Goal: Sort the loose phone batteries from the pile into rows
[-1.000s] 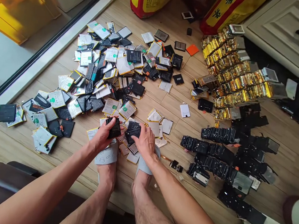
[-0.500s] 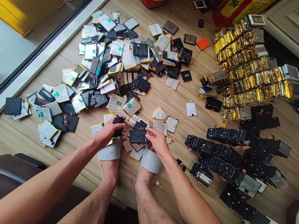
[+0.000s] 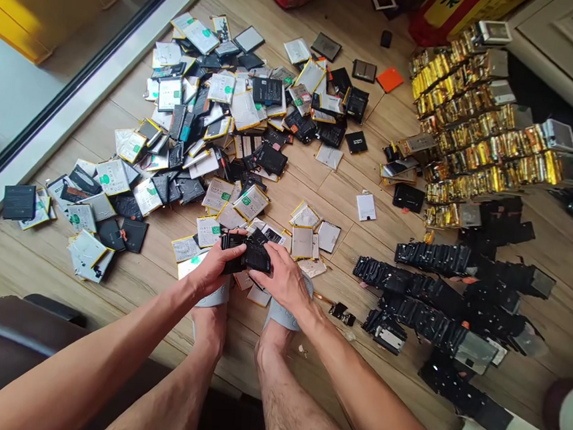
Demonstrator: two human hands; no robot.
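Between my slippered feet, both hands meet over a small heap of flat phone batteries (image 3: 301, 242). My left hand (image 3: 216, 261) is closed around a few black batteries (image 3: 233, 252), thumb on top. My right hand (image 3: 284, 275) grips another black battery (image 3: 257, 256) by its right side, and its left edge meets or overlaps those in my left hand. The fingers partly hide how many I hold. Beyond the hands spreads a big loose pile of white, silver and black batteries (image 3: 222, 89).
To the right stand rows of gold-edged batteries (image 3: 491, 173) and rows of black batteries (image 3: 425, 287). A red and yellow bag (image 3: 444, 21) stands at the back. A door track (image 3: 75, 103) runs along the left, with a yellow crate (image 3: 38, 6) beyond. A brown leather seat (image 3: 8, 358) is at lower left.
My right hand has moved left, bringing its black battery against those in my left hand. The view has shifted slightly.
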